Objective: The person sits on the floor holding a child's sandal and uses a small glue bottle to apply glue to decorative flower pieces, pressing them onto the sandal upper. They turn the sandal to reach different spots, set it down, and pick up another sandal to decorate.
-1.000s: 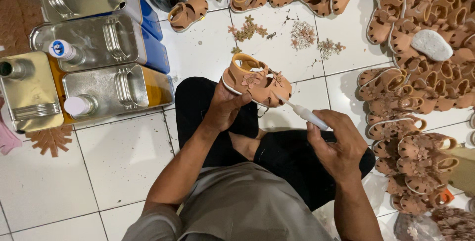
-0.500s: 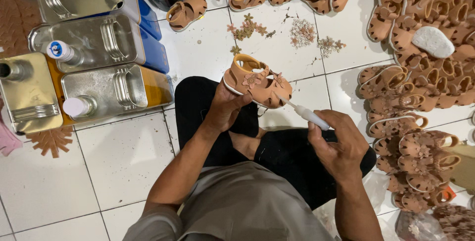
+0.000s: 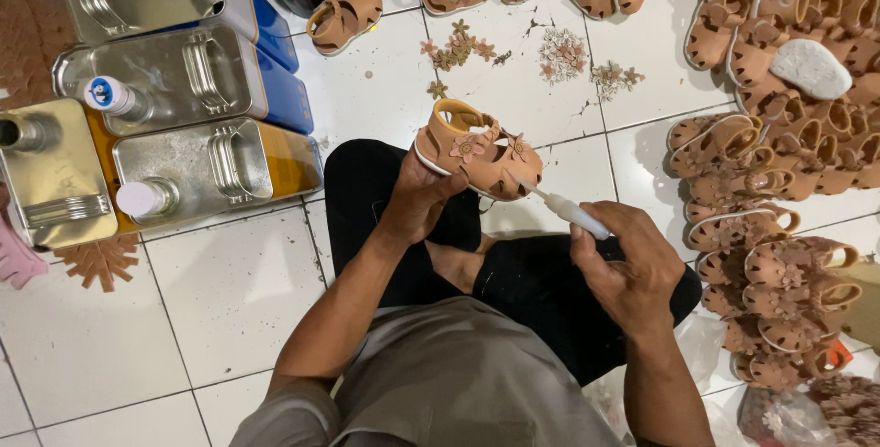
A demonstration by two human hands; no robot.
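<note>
I see my left hand clamped around a small tan sandal, held above my crossed legs. My right hand grips a white applicator bottle, its nozzle touching the sandal's toe. Left on the tiled floor lie 4 metal cans; a sandal pile sits right.

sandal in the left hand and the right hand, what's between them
In the head view, a white applicator spans from the right hand to the sandal.
</note>
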